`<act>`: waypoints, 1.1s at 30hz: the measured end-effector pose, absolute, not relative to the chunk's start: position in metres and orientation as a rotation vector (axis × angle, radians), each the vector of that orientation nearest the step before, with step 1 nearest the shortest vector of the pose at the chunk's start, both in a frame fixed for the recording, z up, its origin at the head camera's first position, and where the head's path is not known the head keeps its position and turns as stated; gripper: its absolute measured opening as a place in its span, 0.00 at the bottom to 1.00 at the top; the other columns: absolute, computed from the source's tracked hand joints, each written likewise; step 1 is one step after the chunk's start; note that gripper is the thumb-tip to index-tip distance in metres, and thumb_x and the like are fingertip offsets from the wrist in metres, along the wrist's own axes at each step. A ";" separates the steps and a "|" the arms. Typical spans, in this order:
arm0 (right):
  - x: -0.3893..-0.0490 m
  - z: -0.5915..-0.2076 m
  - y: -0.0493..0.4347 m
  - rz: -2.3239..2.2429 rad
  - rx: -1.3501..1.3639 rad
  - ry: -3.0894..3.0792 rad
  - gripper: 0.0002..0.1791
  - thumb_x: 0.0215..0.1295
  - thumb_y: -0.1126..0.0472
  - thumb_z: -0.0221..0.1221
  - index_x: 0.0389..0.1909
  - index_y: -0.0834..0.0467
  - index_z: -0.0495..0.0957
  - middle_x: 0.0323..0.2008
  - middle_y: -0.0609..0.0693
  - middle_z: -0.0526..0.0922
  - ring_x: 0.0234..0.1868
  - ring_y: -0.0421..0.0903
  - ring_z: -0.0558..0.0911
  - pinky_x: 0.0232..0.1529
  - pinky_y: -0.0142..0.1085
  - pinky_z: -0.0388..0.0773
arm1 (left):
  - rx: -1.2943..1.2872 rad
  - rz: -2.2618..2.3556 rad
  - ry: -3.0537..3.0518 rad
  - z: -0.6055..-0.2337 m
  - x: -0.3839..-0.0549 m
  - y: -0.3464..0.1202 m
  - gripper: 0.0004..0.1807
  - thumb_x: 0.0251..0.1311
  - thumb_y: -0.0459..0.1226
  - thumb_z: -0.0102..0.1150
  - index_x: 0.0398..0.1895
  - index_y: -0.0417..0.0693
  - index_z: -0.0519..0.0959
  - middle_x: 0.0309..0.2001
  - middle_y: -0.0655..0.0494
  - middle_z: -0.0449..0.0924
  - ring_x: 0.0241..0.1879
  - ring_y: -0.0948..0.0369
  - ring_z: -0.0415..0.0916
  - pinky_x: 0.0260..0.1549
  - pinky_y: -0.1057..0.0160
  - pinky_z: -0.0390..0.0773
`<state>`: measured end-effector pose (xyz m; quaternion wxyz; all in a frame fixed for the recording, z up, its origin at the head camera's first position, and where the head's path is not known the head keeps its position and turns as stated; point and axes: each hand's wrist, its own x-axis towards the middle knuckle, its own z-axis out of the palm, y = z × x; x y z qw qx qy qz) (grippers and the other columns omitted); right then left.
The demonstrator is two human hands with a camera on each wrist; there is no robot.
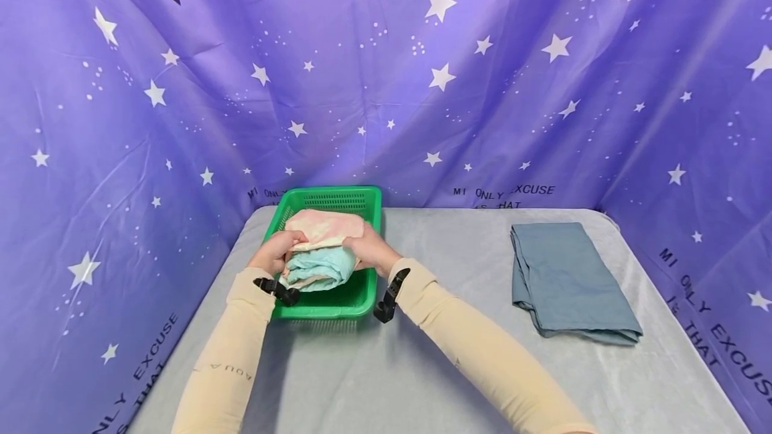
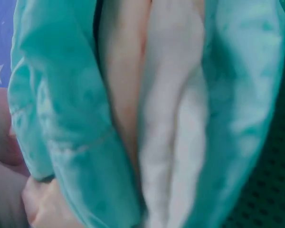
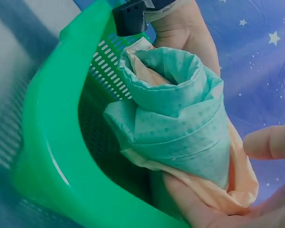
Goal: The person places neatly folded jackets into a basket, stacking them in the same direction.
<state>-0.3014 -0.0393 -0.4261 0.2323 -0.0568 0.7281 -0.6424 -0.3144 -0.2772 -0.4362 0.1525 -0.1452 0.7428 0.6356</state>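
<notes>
A rolled-up cloth bundle, teal with pale peach and pink layers (image 1: 322,266), is held over the green plastic basket (image 1: 378,220). My left hand (image 1: 274,251) grips its left end, thumb on top. On the opposite end, my right hand (image 1: 372,251) holds the bundle with its thumb above and fingers underneath. In the right wrist view the teal roll (image 3: 180,118) stands above the basket rim (image 3: 47,142), with a peach layer (image 3: 228,197) lying on my right fingers. Cloth folds (image 2: 175,118) fill most of the left wrist view, hiding much of the left hand.
A folded grey-blue cloth (image 1: 573,280) lies on the right side of the table. The basket stands at the back left on a grey table cover (image 1: 446,273). Purple star-printed curtains (image 1: 386,86) close in the back and both sides.
</notes>
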 end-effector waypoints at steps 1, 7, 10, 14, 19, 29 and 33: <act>-0.301 -0.427 -0.039 -1.740 -0.161 2.013 0.43 0.72 0.61 0.54 0.82 0.59 0.45 0.78 0.62 0.57 0.52 0.55 0.82 0.47 0.49 0.87 | -0.406 1.796 2.150 -0.439 -0.316 -0.278 0.19 0.66 0.32 0.54 0.15 0.57 0.77 0.07 0.66 0.56 0.09 0.65 0.55 0.16 0.68 0.69; -0.291 -0.424 -0.039 -1.566 -0.239 2.165 0.50 0.70 0.58 0.56 0.82 0.62 0.36 0.82 0.61 0.46 0.65 0.56 0.76 0.58 0.46 0.82 | -0.345 1.588 2.262 -0.436 -0.314 -0.278 0.08 0.68 0.33 0.52 0.34 0.41 0.81 0.06 0.64 0.62 0.05 0.67 0.60 0.13 0.66 0.73; -0.284 -0.421 -0.036 -1.458 -0.300 2.291 0.48 0.71 0.56 0.55 0.82 0.63 0.38 0.82 0.61 0.50 0.71 0.53 0.69 0.69 0.47 0.72 | -0.319 1.514 2.289 -0.432 -0.313 -0.278 0.09 0.69 0.32 0.51 0.43 0.37 0.80 0.07 0.62 0.64 0.03 0.66 0.62 0.12 0.64 0.76; -0.276 -0.416 -0.035 -1.373 -0.326 2.402 0.48 0.70 0.55 0.54 0.82 0.62 0.39 0.76 0.64 0.61 0.64 0.51 0.72 0.66 0.47 0.71 | -0.275 1.458 2.281 -0.430 -0.313 -0.278 0.08 0.71 0.33 0.50 0.44 0.35 0.75 0.08 0.63 0.63 0.03 0.65 0.63 0.12 0.61 0.79; -0.269 -0.415 -0.036 -1.361 -0.316 2.444 0.48 0.70 0.56 0.55 0.83 0.60 0.40 0.78 0.67 0.52 0.63 0.56 0.71 0.63 0.49 0.72 | -0.254 1.515 2.219 -0.428 -0.312 -0.279 0.52 0.72 0.30 0.47 0.80 0.48 0.17 0.52 0.34 0.85 0.06 0.65 0.65 0.12 0.59 0.79; -0.262 -0.420 -0.037 -1.229 -0.460 2.560 0.34 0.75 0.59 0.51 0.79 0.59 0.57 0.75 0.62 0.58 0.70 0.57 0.71 0.71 0.50 0.69 | -0.118 1.466 2.198 -0.432 -0.313 -0.274 0.39 0.74 0.25 0.40 0.84 0.54 0.45 0.81 0.34 0.44 0.09 0.68 0.58 0.09 0.66 0.72; -0.259 -0.423 -0.038 -1.081 -0.550 2.642 0.28 0.77 0.60 0.50 0.75 0.61 0.65 0.70 0.61 0.67 0.66 0.55 0.75 0.66 0.47 0.74 | -0.145 1.411 2.224 -0.432 -0.314 -0.272 0.33 0.73 0.27 0.44 0.81 0.47 0.57 0.79 0.33 0.50 0.18 0.68 0.68 0.14 0.67 0.75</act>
